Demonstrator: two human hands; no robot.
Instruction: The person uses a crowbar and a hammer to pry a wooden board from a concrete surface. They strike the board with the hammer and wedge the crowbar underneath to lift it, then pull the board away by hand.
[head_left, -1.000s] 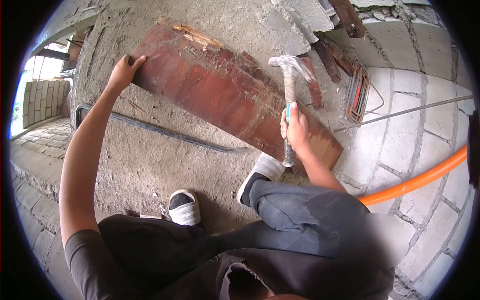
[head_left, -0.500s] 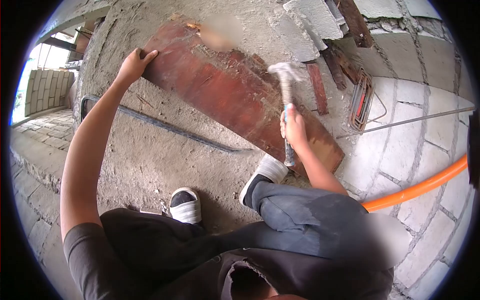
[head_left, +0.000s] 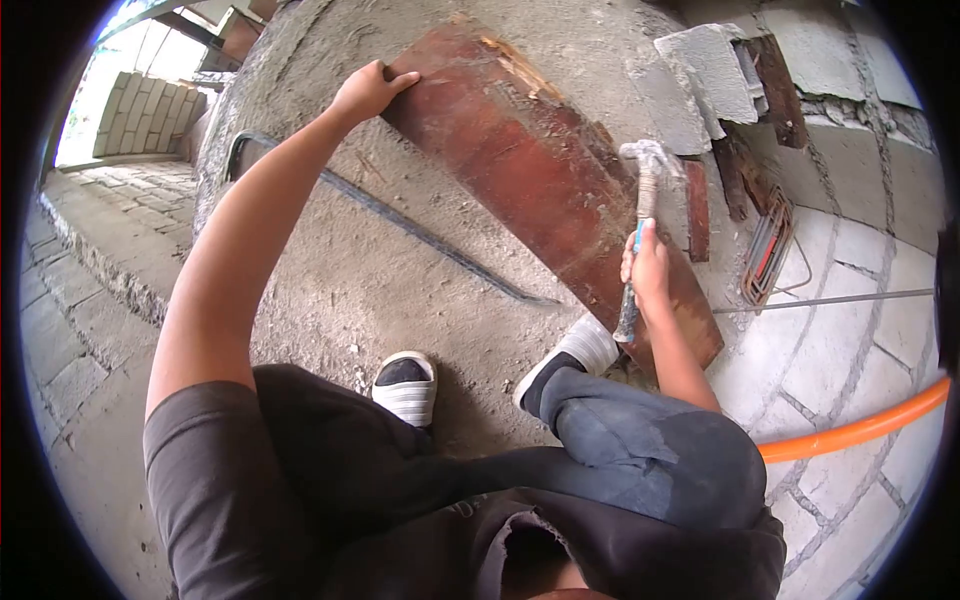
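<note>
A long reddish-brown wooden board (head_left: 510,170) slants across the concrete floor, with splintered wood and dried mortar along its far edge. My left hand (head_left: 372,92) grips the board's upper left corner, thumb on top. In my right hand (head_left: 647,262) is a hammer (head_left: 648,195), its fingers closed round the lower handle. The hammer's head is over the right part of the board, near its far edge; whether it touches the wood is hard to tell. My right foot in a white sandal (head_left: 588,345) is beside the board's near edge.
A dark bent bar (head_left: 400,222) lies left of the board. Broken concrete slabs (head_left: 705,70) and wood scraps (head_left: 697,210) lie at the upper right, near bent metal rods (head_left: 768,245). An orange pipe (head_left: 860,432) and a thin rod (head_left: 840,301) cross the blocks at right.
The view has shifted, so the whole scene appears farther right and slightly turned. Both hands keep their holds on the board and the hammer.
</note>
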